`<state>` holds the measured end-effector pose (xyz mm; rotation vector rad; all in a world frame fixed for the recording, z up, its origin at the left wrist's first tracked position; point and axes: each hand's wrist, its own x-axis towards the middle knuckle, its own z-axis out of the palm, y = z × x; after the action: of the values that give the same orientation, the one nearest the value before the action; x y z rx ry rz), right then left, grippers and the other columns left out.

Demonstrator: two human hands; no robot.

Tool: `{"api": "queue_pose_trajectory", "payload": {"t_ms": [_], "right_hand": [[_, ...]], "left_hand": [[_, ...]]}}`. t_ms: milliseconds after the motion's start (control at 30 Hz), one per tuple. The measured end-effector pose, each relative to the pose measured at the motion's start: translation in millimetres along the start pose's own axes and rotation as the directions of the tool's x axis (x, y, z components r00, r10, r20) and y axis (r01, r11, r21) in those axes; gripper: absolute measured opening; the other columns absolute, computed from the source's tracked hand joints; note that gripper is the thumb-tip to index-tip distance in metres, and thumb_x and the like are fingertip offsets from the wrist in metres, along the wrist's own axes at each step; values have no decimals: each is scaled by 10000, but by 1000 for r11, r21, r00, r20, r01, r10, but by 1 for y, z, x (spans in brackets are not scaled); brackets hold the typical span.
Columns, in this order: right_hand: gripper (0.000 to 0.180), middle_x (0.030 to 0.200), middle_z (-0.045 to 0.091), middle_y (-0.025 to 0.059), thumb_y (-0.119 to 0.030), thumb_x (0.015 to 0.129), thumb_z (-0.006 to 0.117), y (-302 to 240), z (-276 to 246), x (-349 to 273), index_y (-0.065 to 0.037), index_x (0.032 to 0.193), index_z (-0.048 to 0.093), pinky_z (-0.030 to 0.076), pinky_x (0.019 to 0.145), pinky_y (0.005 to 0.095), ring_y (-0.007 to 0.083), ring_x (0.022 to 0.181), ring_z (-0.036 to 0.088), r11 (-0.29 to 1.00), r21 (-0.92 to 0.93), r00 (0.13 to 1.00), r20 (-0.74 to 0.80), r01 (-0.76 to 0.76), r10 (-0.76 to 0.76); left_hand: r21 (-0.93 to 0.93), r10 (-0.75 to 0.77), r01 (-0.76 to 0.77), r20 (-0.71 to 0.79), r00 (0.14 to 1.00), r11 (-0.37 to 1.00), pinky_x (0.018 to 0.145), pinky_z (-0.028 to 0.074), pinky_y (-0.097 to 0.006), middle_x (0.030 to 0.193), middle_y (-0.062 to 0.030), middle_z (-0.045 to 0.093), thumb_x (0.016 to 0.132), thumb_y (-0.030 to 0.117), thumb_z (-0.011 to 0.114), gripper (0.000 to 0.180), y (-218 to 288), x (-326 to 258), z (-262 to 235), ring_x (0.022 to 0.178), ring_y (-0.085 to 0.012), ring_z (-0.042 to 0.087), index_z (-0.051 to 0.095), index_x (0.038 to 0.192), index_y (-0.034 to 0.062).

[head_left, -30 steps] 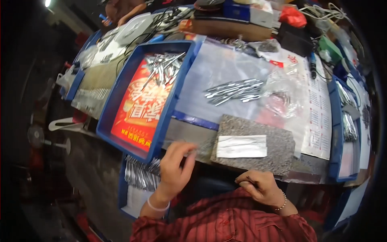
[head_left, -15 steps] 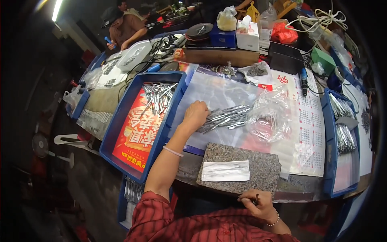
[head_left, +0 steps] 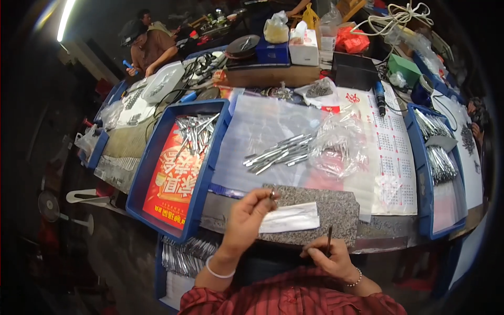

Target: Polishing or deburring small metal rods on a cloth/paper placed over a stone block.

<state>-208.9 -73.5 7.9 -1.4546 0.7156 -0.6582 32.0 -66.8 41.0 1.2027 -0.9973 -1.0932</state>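
My left hand (head_left: 245,218) is closed in a pinch above the left end of a speckled stone slab (head_left: 340,210); only a small dark tip of what it holds shows. Against the slab's front edge, my right hand (head_left: 335,258) grips a thin dark stick (head_left: 329,239) that points upward. A folded white paper (head_left: 294,218) lies on the slab between the hands. Beyond it, a loose pile of slim silver metal rods (head_left: 281,153) rests on a clear plastic sheet (head_left: 236,121). A clear plastic bag (head_left: 341,152) with more rods lies beside the pile.
A blue tray (head_left: 137,194) at left holds more rods on a red printed sheet. Another blue tray (head_left: 420,194) with bundled rods stands at right. Below the table edge, a tray of rods (head_left: 189,254) shows. A blue-and-black pen-shaped tool (head_left: 380,98) lies far right. A person (head_left: 152,50) works at far left.
My left hand has come back from the rod pile to the slab, its fingers pinched. The right hand stays near the slab's front edge, with its stick showing more clearly.
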Motion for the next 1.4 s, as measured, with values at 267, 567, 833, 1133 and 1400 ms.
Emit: {"api": "queue_pose_trajectory", "payload": {"t_ms": [267, 567, 833, 1133, 1400], "right_hand": [[250, 1078, 657, 116, -54, 930, 621, -21, 33, 18, 69, 1143, 576, 535, 842, 289, 175, 939, 674, 970, 231, 994, 88, -79, 59], [150, 874, 677, 69, -66, 912, 646, -13, 32, 10, 20, 1031, 611, 487, 604, 223, 96, 690, 621, 845, 423, 945, 149, -328, 292], [145, 792, 677, 48, -115, 921, 646, -23, 8, 6, 2, 1004, 632, 511, 662, 256, 105, 724, 634, 924, 192, 906, 339, -330, 253], [162, 795, 687, 130, -135, 879, 643, -56, -96, 109, 1, 965, 652, 497, 611, 315, 227, 659, 654, 719, -695, 964, -184, 9, -190], [156, 923, 592, 151, -142, 849, 591, 5, -116, 189, -49, 974, 598, 512, 674, 456, 359, 771, 640, 134, -991, 984, 5, 29, -176]], "left_hand": [[-489, -99, 83, -7, 995, 869, 839, 487, -244, 997, -59, 646, 997, 127, 542, 187, -16, -54, 31, 939, -112, 609, 578, 1137, 9], [-470, -83, 58, -33, 996, 881, 752, 509, -221, 1009, -54, 641, 981, 82, 559, 188, -20, -67, 37, 890, -101, 615, 576, 1151, 4], [-447, 33, -42, -28, 999, 894, 803, 483, -251, 962, -100, 650, 932, 25, 598, 112, -12, -67, 23, 878, -124, 603, 597, 1038, -14], [-387, -38, 27, -20, 999, 922, 719, 523, -234, 961, -102, 649, 920, 29, 614, 121, -17, -76, 17, 826, -116, 614, 595, 1032, -14], [-308, -132, 115, -34, 991, 944, 735, 530, -225, 949, -109, 664, 915, 9, 612, 151, -25, -91, 10, 810, -107, 626, 597, 1060, -32]]}}
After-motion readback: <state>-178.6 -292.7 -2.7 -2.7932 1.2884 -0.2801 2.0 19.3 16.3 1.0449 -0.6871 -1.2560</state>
